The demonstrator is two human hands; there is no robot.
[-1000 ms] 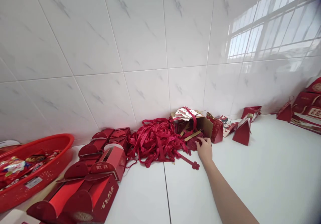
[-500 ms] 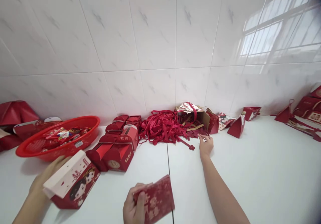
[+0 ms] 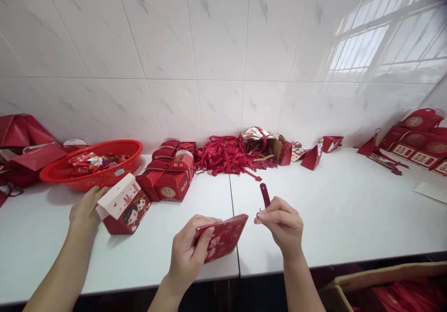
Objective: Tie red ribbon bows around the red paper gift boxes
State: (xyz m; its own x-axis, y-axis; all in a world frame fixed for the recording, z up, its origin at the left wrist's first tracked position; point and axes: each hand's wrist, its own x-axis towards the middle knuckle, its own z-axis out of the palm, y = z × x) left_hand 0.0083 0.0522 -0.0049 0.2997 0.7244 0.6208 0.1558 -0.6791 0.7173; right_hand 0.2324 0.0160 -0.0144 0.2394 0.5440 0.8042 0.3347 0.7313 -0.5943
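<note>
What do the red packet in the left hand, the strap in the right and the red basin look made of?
Packet in the left hand: probably printed card, slightly satiny; flat faces, straight edges.
Strap in the right hand: perhaps felt or leatherette, looking matte; it stands up without drooping.
Basin: likely moulded plastic, glossy; uniform red, smooth curved rim.

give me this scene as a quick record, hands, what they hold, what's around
left hand: grips a flat red packet; the hand is left of the table seam
right hand: pinches a dark red strip; the hand is apart from the packet
other person: a co-worker's hand at the side of a printed box
table back, middle: ribbon pile beside an open carton
table left: red basin holding small wrapped packets
surface: white table
</note>
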